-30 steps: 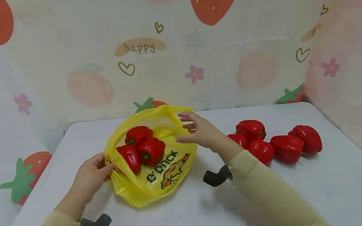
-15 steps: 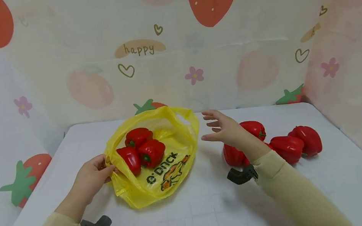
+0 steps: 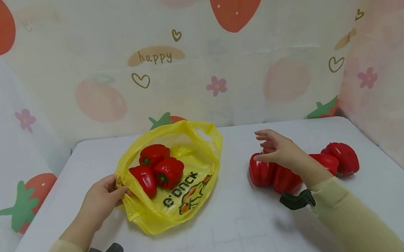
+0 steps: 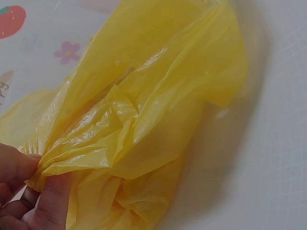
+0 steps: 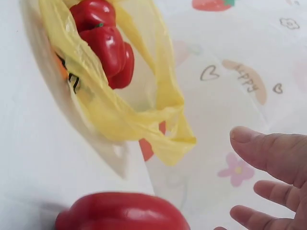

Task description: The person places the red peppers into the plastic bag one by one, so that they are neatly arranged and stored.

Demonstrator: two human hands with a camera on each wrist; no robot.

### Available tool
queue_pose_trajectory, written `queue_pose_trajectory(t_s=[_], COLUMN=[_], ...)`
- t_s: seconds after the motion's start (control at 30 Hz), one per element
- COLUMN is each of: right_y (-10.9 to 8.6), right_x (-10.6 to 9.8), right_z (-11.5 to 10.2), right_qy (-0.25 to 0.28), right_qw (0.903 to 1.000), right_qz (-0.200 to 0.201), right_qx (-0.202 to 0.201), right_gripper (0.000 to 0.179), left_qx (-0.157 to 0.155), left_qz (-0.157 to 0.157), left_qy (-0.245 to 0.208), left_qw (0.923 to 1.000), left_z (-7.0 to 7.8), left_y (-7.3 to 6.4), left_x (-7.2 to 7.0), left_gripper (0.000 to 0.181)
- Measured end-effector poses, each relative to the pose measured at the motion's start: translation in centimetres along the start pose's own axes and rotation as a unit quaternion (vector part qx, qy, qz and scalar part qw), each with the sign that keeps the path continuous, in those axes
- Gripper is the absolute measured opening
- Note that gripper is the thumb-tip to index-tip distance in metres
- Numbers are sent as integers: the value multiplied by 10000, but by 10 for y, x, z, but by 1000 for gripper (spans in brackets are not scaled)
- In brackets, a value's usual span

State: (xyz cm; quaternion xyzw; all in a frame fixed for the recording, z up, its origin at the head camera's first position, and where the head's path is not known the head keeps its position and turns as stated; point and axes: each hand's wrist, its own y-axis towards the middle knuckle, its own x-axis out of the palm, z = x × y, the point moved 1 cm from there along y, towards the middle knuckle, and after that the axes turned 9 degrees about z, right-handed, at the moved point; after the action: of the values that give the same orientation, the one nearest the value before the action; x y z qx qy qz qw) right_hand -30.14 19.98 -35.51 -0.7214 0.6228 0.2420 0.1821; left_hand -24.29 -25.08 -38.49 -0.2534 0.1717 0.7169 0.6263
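Though left wrist hides them, head shows peppers (image 3: 169, 172) inside the bag (image 3: 153, 220).

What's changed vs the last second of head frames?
Right hand moved rightward, from the right rim of the yellow bag to the loose red peppers; it holds nothing. No visible new grip.
Same: left hand pinching the bag's left edge, three peppers inside.

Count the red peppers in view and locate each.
8: in the yellow bag, back pepper, left pepper, right pepper; on the table, leftmost pepper, front pepper, mostly covered pepper behind the right hand, rightmost pepper, neighbouring pepper. More may be hidden.
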Motion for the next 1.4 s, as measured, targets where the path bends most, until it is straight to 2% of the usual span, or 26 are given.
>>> queue_pose_trajectory(t_s=[0.13, 0.33, 0.47, 0.73, 0.93, 1.17, 1.4], right_y=[-5, -9, -11, -17, -21, -30, -41], right_x=[-3, -3, -4, -1, 0, 7, 12], right_z=[7, 14, 15, 13, 12, 8, 6], right_qy=[-159, -166, -119, -269, -250, -504, -275], right_qw=[9998, 9987, 9982, 9974, 9976, 9967, 9970], right_qz=[-30, -319, -463, -431, -486, -565, -694], right_qx=[109, 370, 367, 516, 425, 304, 207], right_gripper=[74, 73, 68, 63, 59, 52, 45], left_qx=[22, -83, -80, -57, -4, 3, 20], left_qz=[-21, 26, 14, 51, 57, 55, 39], left_qy=[-10, 54, 41, 53, 5, -10, -16], left_qw=[10000, 9999, 10000, 10000, 10000, 10000, 10000], left_z=[-1, -4, -4, -1, 0, -1, 1], left_y=[-1, -2, -3, -2, 0, 0, 0], left_x=[0, 1, 0, 1, 1, 1, 1], left_gripper=[40, 42, 42, 44, 44, 44, 41])
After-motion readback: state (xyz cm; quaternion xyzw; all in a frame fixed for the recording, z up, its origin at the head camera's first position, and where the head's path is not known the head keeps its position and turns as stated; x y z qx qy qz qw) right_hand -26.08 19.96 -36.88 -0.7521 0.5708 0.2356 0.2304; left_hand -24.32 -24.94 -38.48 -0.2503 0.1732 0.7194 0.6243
